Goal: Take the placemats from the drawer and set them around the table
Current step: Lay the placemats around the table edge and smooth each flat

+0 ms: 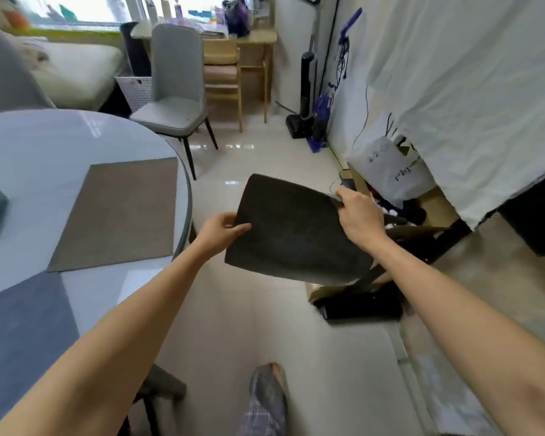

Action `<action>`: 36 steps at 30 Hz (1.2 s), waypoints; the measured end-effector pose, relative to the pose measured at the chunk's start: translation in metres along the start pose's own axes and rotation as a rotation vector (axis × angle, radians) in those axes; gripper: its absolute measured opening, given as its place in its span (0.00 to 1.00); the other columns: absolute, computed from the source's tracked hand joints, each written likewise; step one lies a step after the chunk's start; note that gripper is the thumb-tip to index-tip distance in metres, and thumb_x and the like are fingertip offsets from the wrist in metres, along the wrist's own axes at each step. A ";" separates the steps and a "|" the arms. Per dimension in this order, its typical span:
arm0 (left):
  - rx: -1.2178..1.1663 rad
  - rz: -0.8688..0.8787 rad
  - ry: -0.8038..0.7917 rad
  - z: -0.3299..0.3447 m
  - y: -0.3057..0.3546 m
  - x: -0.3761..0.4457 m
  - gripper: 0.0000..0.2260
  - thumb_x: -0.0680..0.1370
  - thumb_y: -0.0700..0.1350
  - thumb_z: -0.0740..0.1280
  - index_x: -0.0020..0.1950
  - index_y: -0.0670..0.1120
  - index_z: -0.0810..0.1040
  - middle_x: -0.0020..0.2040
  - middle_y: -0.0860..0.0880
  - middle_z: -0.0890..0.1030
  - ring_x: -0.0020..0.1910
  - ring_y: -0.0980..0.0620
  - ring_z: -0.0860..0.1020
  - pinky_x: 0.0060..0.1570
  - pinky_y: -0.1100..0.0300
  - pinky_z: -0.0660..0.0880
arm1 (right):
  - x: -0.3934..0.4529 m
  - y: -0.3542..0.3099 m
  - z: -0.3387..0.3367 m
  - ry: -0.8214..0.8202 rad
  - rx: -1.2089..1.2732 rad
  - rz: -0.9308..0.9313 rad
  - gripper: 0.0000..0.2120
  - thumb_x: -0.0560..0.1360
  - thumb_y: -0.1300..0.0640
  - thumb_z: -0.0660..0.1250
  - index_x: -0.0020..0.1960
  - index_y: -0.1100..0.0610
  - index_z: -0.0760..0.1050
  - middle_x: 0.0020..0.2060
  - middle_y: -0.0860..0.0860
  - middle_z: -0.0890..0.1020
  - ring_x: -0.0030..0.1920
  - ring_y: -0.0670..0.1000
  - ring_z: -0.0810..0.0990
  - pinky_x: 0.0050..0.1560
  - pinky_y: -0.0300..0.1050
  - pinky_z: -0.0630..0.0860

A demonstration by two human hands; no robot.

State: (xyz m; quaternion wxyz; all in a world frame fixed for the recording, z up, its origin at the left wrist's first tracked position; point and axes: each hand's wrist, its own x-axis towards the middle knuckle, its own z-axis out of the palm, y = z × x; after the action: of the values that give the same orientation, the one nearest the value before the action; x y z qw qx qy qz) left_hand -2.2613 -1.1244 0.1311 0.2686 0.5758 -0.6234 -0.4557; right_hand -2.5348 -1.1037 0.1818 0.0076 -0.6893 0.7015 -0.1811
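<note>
Left: round table (pixel 76 133) edge, brown placemat (pixel 117 215) and blue placemat (pixel 22 335) lay on it | Centre: bare floor (pixel 249 309) gave passage | Ahead: grey chair (pixel 173 89) stood | Right: draped sheet (pixel 469 89), bag (pixel 387 171) crowded

A plain dark charcoal placemat (pixel 296 228) hangs between my hands, while a taupe-brown placemat (pixel 117 212) and a slate-blue placemat (pixel 22 335) lie on the glossy pale grey-blue table (pixel 44 143). Beyond stands a light grey chair (pixel 173 89) on thin black legs, over a shiny cream tiled floor (pixel 249 309). To my right hangs a white cloth (pixel 469 89), with a white bag (pixel 387 168) printed in black lettering, and my slipper (pixel 268 394) shows a grey check pattern.
</note>
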 end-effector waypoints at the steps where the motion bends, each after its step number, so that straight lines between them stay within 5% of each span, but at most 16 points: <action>1: 0.005 -0.020 0.015 -0.007 -0.003 0.024 0.15 0.79 0.48 0.66 0.61 0.41 0.78 0.54 0.47 0.81 0.53 0.50 0.80 0.50 0.58 0.78 | 0.029 0.000 0.007 -0.009 0.012 0.004 0.07 0.78 0.62 0.57 0.49 0.57 0.74 0.41 0.54 0.80 0.43 0.57 0.77 0.39 0.46 0.65; 3: 0.021 -0.080 -0.001 -0.021 -0.005 0.067 0.14 0.78 0.49 0.66 0.59 0.41 0.78 0.53 0.47 0.81 0.51 0.50 0.80 0.48 0.62 0.77 | 0.083 0.000 0.018 -0.047 0.024 0.012 0.08 0.79 0.60 0.57 0.49 0.57 0.75 0.39 0.52 0.77 0.41 0.55 0.75 0.40 0.45 0.65; 8: 0.106 -0.201 -0.120 -0.058 -0.002 0.158 0.11 0.78 0.51 0.67 0.55 0.46 0.78 0.50 0.50 0.80 0.46 0.51 0.80 0.53 0.52 0.78 | 0.209 -0.016 0.044 -0.097 0.077 -0.013 0.08 0.78 0.61 0.57 0.47 0.56 0.74 0.37 0.52 0.75 0.41 0.57 0.76 0.41 0.47 0.71; 17: 0.016 -0.526 -0.247 -0.175 -0.043 0.269 0.23 0.71 0.58 0.71 0.62 0.49 0.73 0.57 0.50 0.79 0.57 0.49 0.78 0.64 0.50 0.74 | 0.442 -0.098 0.131 -0.075 0.057 -0.135 0.09 0.79 0.61 0.56 0.42 0.57 0.71 0.36 0.54 0.74 0.38 0.57 0.71 0.37 0.47 0.64; 22: -0.166 -0.597 0.150 -0.251 -0.074 0.315 0.15 0.76 0.54 0.69 0.59 0.48 0.77 0.55 0.49 0.82 0.53 0.48 0.81 0.62 0.48 0.75 | 0.564 -0.191 0.206 -0.142 0.088 -0.308 0.09 0.78 0.64 0.55 0.45 0.59 0.73 0.39 0.56 0.77 0.42 0.61 0.75 0.39 0.48 0.65; 29: -0.359 -0.733 0.663 -0.333 -0.104 0.337 0.12 0.76 0.51 0.70 0.56 0.46 0.80 0.48 0.49 0.84 0.44 0.51 0.82 0.42 0.60 0.77 | 0.649 -0.372 0.281 -0.258 0.102 -0.665 0.10 0.79 0.62 0.56 0.51 0.59 0.75 0.48 0.60 0.81 0.50 0.63 0.78 0.42 0.48 0.64; 32: -0.262 -0.802 0.893 -0.364 -0.134 0.344 0.13 0.75 0.48 0.72 0.55 0.43 0.80 0.51 0.45 0.83 0.47 0.48 0.80 0.44 0.58 0.74 | 0.659 -0.447 0.314 -0.275 0.133 -0.820 0.11 0.78 0.62 0.55 0.52 0.59 0.76 0.47 0.60 0.81 0.48 0.62 0.78 0.40 0.48 0.65; 36: -0.224 -0.886 0.998 -0.400 -0.174 0.351 0.15 0.73 0.48 0.73 0.54 0.41 0.82 0.53 0.43 0.83 0.51 0.44 0.80 0.49 0.54 0.76 | 0.657 -0.530 0.355 -0.296 0.087 -0.992 0.09 0.78 0.63 0.55 0.52 0.60 0.74 0.46 0.60 0.81 0.45 0.62 0.78 0.38 0.48 0.66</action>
State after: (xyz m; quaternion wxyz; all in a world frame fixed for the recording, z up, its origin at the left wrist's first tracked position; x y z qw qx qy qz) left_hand -1.9026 -1.5518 0.0875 0.3699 0.8872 -0.0787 -0.2643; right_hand -1.9643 -1.8189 0.1476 0.0484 -0.9562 0.2736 -0.0924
